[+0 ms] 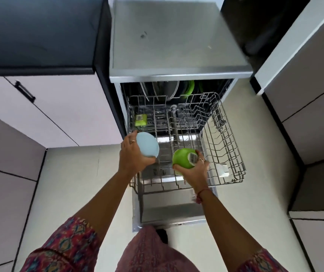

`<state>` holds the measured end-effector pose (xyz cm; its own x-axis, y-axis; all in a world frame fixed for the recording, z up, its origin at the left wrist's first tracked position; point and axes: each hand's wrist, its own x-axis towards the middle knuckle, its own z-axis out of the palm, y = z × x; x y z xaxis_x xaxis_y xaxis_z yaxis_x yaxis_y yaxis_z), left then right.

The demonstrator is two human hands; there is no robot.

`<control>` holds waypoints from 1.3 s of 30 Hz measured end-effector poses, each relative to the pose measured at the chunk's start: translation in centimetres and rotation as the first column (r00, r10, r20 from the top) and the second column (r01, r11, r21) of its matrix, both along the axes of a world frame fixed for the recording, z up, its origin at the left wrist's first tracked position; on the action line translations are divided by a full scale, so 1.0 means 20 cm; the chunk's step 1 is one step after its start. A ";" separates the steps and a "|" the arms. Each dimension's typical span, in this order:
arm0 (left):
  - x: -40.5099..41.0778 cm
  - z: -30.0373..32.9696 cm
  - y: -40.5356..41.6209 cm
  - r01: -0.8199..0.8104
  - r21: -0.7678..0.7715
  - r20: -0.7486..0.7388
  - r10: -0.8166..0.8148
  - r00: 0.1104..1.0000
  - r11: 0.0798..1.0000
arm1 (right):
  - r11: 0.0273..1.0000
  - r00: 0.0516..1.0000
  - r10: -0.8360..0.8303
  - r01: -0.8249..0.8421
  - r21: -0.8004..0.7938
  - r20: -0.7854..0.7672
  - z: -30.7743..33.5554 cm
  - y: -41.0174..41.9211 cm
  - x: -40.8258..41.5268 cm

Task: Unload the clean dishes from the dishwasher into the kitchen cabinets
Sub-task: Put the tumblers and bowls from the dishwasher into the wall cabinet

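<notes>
Head view, looking down on an open dishwasher (180, 55) at twelve o'clock, its door (174, 209) lowered toward the person. The pulled-out wire rack (225, 146) extends over the door. The left hand (133, 156) grips a pale blue bowl (148, 147), base up, thumb beneath its rim and fingers curled round its far side, at ten o'clock from the frame's centre. The right hand (194, 169) grips a green bowl (184, 159), also base up, with a barcode label facing the camera; it lies at four o'clock from the blue bowl, the two bowls apart. Both bowls are held just above the near part of the rack. Deeper inside, at twelve o'clock, upright plates (165, 91) and what appear to be green dishes (189, 89) stand in the lower rack, partly hidden by the dishwasher's top. A small green item (141, 120) sits in the rack's left section; its kind cannot be told. A dark bench (37, 34) with cabinet doors (45, 107) below lies at ten o'clock.
</notes>
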<state>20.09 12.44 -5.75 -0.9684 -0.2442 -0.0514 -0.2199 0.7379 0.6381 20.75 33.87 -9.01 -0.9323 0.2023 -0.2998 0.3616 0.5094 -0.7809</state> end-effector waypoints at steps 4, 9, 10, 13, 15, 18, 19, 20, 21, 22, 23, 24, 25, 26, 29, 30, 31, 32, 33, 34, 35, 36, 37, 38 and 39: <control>0.18 0.18 -0.03 -0.011 0.006 -0.083 0.011 0.997 1.000 | 0.998 0.991 0.068 -0.069 -0.003 -0.111 0.16 -0.03 0.08; 0.38 0.37 -0.09 -0.036 0.006 -0.151 0.037 0.988 0.999 | 0.986 0.953 0.152 -0.164 -0.022 -0.261 0.37 -0.10 0.20; 0.42 0.40 -0.11 -0.043 0.011 -0.156 0.044 0.987 0.999 | 0.983 0.945 0.167 -0.183 -0.031 -0.283 0.41 -0.12 0.22; 0.53 0.51 -0.18 -0.059 0.028 -0.171 0.063 0.983 0.998 | 0.972 0.923 0.206 -0.231 -0.041 -0.325 0.54 -0.20 0.26; 0.59 0.61 -0.27 -0.084 0.041 -0.196 0.091 0.976 0.996 | 0.965 0.900 0.225 -0.258 -0.041 -0.372 0.65 -0.29 0.28; 0.64 0.77 -0.44 -0.124 0.091 -0.234 0.142 0.962 0.988 | 0.952 0.867 0.259 -0.303 -0.037 -0.426 0.83 -0.44 0.25; 0.65 0.82 -0.50 -0.126 0.113 -0.243 0.151 0.958 0.985 | 0.946 0.857 0.269 -0.320 -0.045 -0.440 0.88 -0.50 0.23; 0.66 0.87 -0.57 -0.125 0.128 -0.246 0.154 0.957 0.984 | 0.940 0.848 0.278 -0.336 -0.053 -0.451 0.93 -0.56 0.22; 0.67 0.92 -0.65 -0.122 0.139 -0.246 0.153 0.957 0.983 | 0.934 0.838 0.287 -0.352 -0.058 -0.464 0.97 -0.63 0.21; 0.68 0.96 -0.72 -0.120 0.151 -0.240 0.154 0.959 0.981 | 0.928 0.827 0.298 -0.368 -0.058 -0.476 1.01 -0.69 0.20; 0.69 1.00 -0.81 -0.125 0.168 -0.237 0.163 0.958 0.978 | 0.921 0.812 0.311 -0.386 -0.055 -0.494 1.05 -0.78 0.19; 0.70 1.03 -0.89 -0.132 0.186 -0.240 0.175 0.955 0.974 | 0.914 0.798 0.322 -0.402 -0.052 -0.509 1.09 -0.86 0.18; 0.71 1.06 -0.98 -0.142 0.208 -0.246 0.192 0.950 0.968 | 0.907 0.784 0.335 -0.419 -0.047 -0.522 1.12 -0.95 0.17; 0.71 1.10 -1.08 -0.153 0.226 -0.255 0.210 0.944 0.962 | 0.900 0.772 0.348 -0.435 -0.043 -0.532 1.16 -1.05 0.16; 0.73 1.18 -1.36 -0.194 0.267 -0.284 0.270 0.920 0.944 | 0.884 0.742 0.364 -0.466 -0.042 -0.563 1.25 -1.36 0.12; 0.74 1.22 -1.46 -0.200 0.277 -0.306 0.284 0.909 0.940 | 0.880 0.736 0.363 -0.472 -0.048 -0.571 1.28 -1.48 0.12; 0.74 1.26 -1.56 -0.204 0.284 -0.325 0.294 0.899 0.937 | 0.876 0.733 0.360 -0.479 -0.062 -0.577 1.31 -1.59 0.11; 0.74 1.29 -1.65 -0.214 0.286 -0.335 0.307 0.891 0.934 | 0.869 0.732 0.358 -0.488 -0.080 -0.580 1.33 -1.69 0.10; 0.74 1.33 -1.75 -0.229 0.283 -0.345 0.322 0.882 0.931 | 0.861 0.727 0.354 -0.499 -0.099 -0.588 1.35 -1.80 0.09; 0.74 1.36 -1.84 -0.242 0.276 -0.356 0.332 0.873 0.930 | 0.856 0.723 0.352 -0.506 -0.109 -0.595 1.37 -1.90 0.08; 0.74 1.40 -1.93 -0.247 0.273 -0.369 0.338 0.866 0.930 | 0.852 0.715 0.353 -0.512 -0.108 -0.604 1.40 -2.00 0.07; 0.74 1.45 -2.01 -0.246 0.276 -0.384 0.341 0.858 0.929 | 0.849 0.708 0.355 -0.517 -0.107 -0.610 1.43 -2.10 0.06; 0.73 1.48 -2.07 -0.247 0.277 -0.395 0.344 0.852 0.929 | 0.844 0.702 0.355 -0.524 -0.110 -0.618 1.46 -2.17 0.05; 0.73 1.52 -2.15 -0.250 0.276 -0.408 0.348 0.844 0.928 | 0.836 0.692 0.357 -0.536 -0.115 -0.628 1.49 -2.26 0.03; 0.73 1.56 -2.21 -0.255 0.275 -0.418 0.354 0.836 0.927 | 0.826 0.680 0.363 -0.551 -0.118 -0.637 1.53 -2.33 0.02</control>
<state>34.61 -31.74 25.43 -0.7727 -0.5629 0.2935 -0.0625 0.5276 0.8472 21.21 -12.80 21.50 -0.8903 -0.3005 0.3422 -0.4128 0.2151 -0.8850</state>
